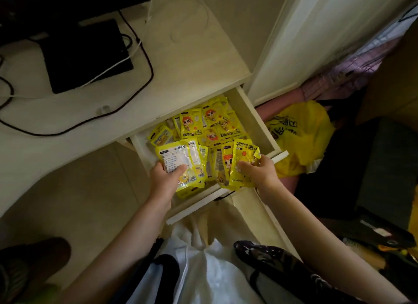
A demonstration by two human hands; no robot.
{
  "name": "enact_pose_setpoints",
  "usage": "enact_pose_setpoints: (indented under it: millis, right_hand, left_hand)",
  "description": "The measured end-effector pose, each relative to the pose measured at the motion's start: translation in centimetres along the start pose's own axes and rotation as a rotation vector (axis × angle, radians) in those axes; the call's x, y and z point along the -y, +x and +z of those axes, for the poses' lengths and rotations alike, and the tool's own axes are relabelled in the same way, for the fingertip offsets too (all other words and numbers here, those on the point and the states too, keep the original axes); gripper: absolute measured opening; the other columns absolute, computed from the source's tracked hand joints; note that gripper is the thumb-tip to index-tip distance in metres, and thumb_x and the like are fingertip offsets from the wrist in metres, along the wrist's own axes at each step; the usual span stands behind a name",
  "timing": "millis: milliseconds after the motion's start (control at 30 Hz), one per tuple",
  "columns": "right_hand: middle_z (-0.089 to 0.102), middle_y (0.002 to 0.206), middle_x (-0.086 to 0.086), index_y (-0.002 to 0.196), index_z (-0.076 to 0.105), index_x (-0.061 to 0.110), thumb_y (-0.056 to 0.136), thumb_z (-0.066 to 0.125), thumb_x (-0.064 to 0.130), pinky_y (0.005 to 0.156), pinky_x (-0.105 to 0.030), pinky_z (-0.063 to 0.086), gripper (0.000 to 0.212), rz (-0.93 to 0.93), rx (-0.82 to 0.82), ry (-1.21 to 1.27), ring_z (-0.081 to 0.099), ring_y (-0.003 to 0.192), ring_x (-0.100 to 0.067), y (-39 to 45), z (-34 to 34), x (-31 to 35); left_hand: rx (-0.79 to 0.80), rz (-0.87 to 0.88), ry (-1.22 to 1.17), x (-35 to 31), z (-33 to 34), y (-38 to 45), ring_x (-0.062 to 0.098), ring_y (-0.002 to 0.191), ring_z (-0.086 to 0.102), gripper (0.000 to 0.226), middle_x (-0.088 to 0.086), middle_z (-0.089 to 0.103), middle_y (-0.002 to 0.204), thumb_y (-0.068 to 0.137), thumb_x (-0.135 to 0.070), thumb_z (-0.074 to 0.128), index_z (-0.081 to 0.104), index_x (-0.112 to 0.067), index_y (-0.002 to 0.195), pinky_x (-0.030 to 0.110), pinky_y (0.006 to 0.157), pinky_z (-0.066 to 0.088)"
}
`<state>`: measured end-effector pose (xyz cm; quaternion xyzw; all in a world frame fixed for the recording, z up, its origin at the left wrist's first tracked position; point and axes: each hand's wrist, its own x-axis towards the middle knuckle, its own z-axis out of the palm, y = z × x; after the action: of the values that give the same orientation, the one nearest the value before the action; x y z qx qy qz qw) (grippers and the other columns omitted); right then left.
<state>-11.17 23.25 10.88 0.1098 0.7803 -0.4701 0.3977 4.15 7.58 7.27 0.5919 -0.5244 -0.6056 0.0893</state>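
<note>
Now mid-sort: L hand point(166, 178) grips a stack of warmer pkts point(181, 158), R hand point(260, 172) pinches a second bunch point(241, 165) over the drawer point(253, 120); next prob. needs laying both in flat.

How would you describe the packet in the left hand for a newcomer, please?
Find the open drawer under the white desk, full of yellow packets. At its front left, the left hand grips a packet showing its white printed back, not the cartoon face.
</note>
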Motion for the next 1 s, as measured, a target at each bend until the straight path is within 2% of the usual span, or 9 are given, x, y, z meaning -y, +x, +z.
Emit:
enact_pose_setpoints:
  millis: [67,167,233,300,400,567,733,900,1000]
  right_hand:
    - [0.067,0.099,-0.005,0.099,0.058,0.016,0.084,0.069,0.011,0.069,-0.034,0.057,0.019,0.004,0.068,-0.054,0.067,0.085,-0.022,1.4,-0.8,1.0]
    - [0.069,0.103,-0.009,0.087,0.059,0.023,0.083,0.069,0.008,0.084,-0.044,0.057,0.019,0.023,0.142,-0.101,0.068,0.094,-0.028,3.6,-1.7,2.1]
    - [0.070,0.101,-0.009,0.087,0.060,0.023,0.083,0.068,0.007,0.080,-0.040,0.057,0.018,0.020,0.174,-0.135,0.068,0.095,-0.028,5.0,-1.9,2.7]
    - [0.069,0.102,-0.008,0.090,0.060,0.022,0.084,0.067,0.007,0.074,-0.034,0.055,0.017,0.027,0.204,-0.162,0.067,0.096,-0.026,6.5,-1.9,3.2]
    - [0.068,0.105,-0.008,0.104,0.061,0.017,0.085,0.068,0.009,0.076,-0.033,0.054,0.022,0.057,0.210,-0.213,0.066,0.098,-0.024,8.8,-1.1,3.9]
    - [0.069,0.104,-0.009,0.102,0.064,0.015,0.082,0.071,0.009,0.075,-0.030,0.054,0.022,0.054,0.252,-0.300,0.066,0.097,-0.023,13.3,2.7,4.7]
    - [0.065,0.108,-0.003,0.118,0.059,0.009,0.079,0.075,0.016,0.092,-0.035,0.049,0.042,0.010,0.298,-0.358,0.061,0.103,-0.020,17.2,7.3,4.8]
    - [0.067,0.102,-0.007,0.106,0.065,0.008,0.081,0.072,0.012,0.085,-0.034,0.051,0.026,-0.010,0.283,-0.454,0.064,0.098,-0.022,19.7,9.0,4.2]
    - [0.066,0.114,-0.011,0.116,0.062,0.006,0.084,0.068,0.009,0.094,-0.042,0.052,0.033,-0.017,0.241,-0.531,0.063,0.107,-0.027,20.6,8.5,3.6]
  left_hand:
    - [-0.048,-0.038,-0.026,0.3,1.2,0.0,0.010,0.081,0.064,0.030,0.000,0.068,0.096,0.079,-0.013,0.074,0.060,-0.015,0.106,0.024,0.066,0.047]
    - [-0.089,-0.108,-0.042,1.1,2.9,-0.1,0.010,0.078,0.062,0.030,0.001,0.067,0.095,0.079,-0.014,0.074,0.060,-0.014,0.106,0.025,0.065,0.046]
    - [-0.118,-0.155,-0.069,1.9,3.8,0.1,0.009,0.076,0.061,0.029,0.001,0.066,0.094,0.080,-0.013,0.073,0.060,-0.015,0.106,0.025,0.063,0.045]
    - [-0.164,-0.197,-0.107,2.6,4.4,0.6,0.012,0.077,0.063,0.030,0.003,0.068,0.096,0.079,-0.013,0.074,0.062,-0.015,0.106,0.026,0.064,0.045]
    - [-0.216,-0.254,-0.148,3.3,4.8,2.3,0.020,0.084,0.065,0.031,0.005,0.069,0.099,0.076,-0.012,0.076,0.064,-0.016,0.105,0.029,0.074,0.046]
    - [-0.256,-0.306,-0.145,3.5,5.0,7.0,0.023,0.084,0.065,0.032,0.007,0.070,0.100,0.074,-0.016,0.077,0.065,-0.015,0.104,0.033,0.079,0.049]
    - [-0.261,-0.299,-0.187,3.3,5.4,12.4,0.025,0.089,0.067,0.041,0.006,0.070,0.101,0.073,-0.019,0.077,0.064,-0.014,0.111,0.043,0.087,0.054]
    - [-0.275,-0.305,-0.233,4.1,5.6,14.9,0.026,0.090,0.067,0.038,0.007,0.070,0.103,0.077,-0.019,0.074,0.065,-0.015,0.113,0.046,0.088,0.054]
    - [-0.245,-0.391,-0.146,5.2,5.4,14.6,0.030,0.094,0.064,0.037,0.009,0.067,0.108,0.085,-0.031,0.065,0.061,-0.012,0.117,0.043,0.087,0.052]
